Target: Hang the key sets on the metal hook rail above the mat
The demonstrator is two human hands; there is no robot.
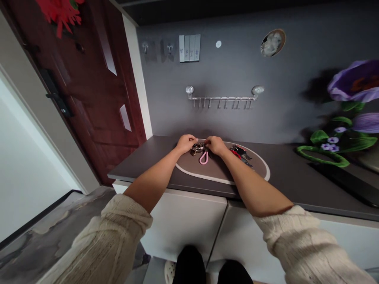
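Observation:
On the oval mat (pixel 201 172) with a pale rim lies a bunch of keys (pixel 197 148) with a pink loop strap (pixel 203 158) hanging toward me. My left hand (pixel 186 142) is at the left side of the bunch, its thumb and fingers pinched together. From the right, my right hand (pixel 215 145) touches the same bunch with closed fingers; its fingertips are partly hidden. Too little shows to tell exactly which pieces each hand grips. Right of my right hand, a second bunch of keys (pixel 241 153) with a red part lies on the mat.
A metal rail with hooks (pixel 223 98) is fixed to the grey wall above the mat. Purple artificial flowers (pixel 352 86) with green leaves stand at the right, beside a long black object (pixel 346 183) on the counter. A dark red door (pixel 89 86) is at the left.

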